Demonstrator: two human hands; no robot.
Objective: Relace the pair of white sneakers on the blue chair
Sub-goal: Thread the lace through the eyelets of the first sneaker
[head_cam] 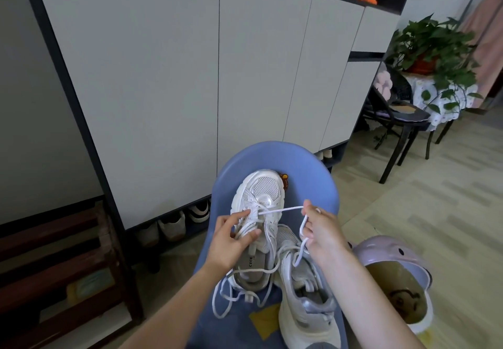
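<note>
Two white sneakers lie on the blue chair (310, 174). The left sneaker (262, 193) points away from me, toe toward the chair back. My left hand (231, 239) presses on its tongue and laces, fingers curled around the lace crossings. My right hand (321, 229) pinches a white shoelace (280, 210) that runs taut from an upper eyelet out to the right. The lace's free part loops down below that hand. The right sneaker (304, 302) lies nearer me, partly under my right forearm, with loose lace ends spilling over the seat at the lower left.
A tall white cabinet (190, 76) with shoes in its bottom gap stands behind the chair. A dark wooden rack (54, 267) is at the left. A lilac stool (394, 264) sits at the right, with a black chair (402, 120) and a potted plant (435, 46) beyond.
</note>
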